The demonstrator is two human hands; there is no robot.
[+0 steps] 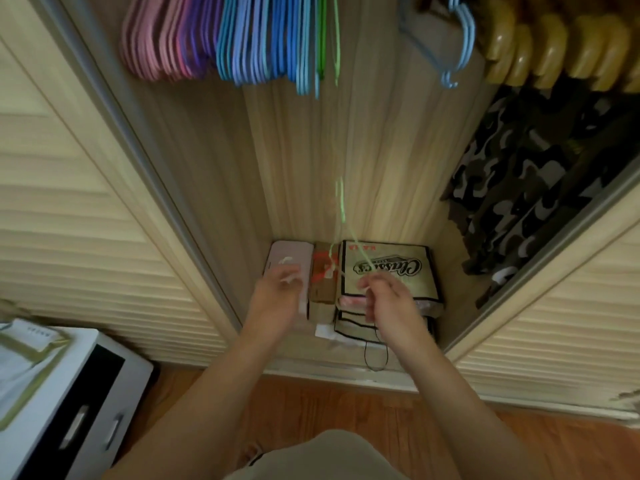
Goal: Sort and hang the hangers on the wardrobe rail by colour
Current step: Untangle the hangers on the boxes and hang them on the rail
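Glossy wooden hangers (554, 50), smooth plastic-looking coloured hangers (249, 39), wood-grain wardrobe back panel (381, 150), polished wooden floor (311, 410).

Wardrobe floor (446, 271) carrying a pink box (291, 252) at left, a brown cardboard box (323, 296) lying beside it, stacked printed bags (388, 268) sitting right. Wooden room floor (329, 403) near, white drawer unit (69, 403) standing left.

Single head view, close to the wardrobe (311, 150), facing forward and down onto its floor.
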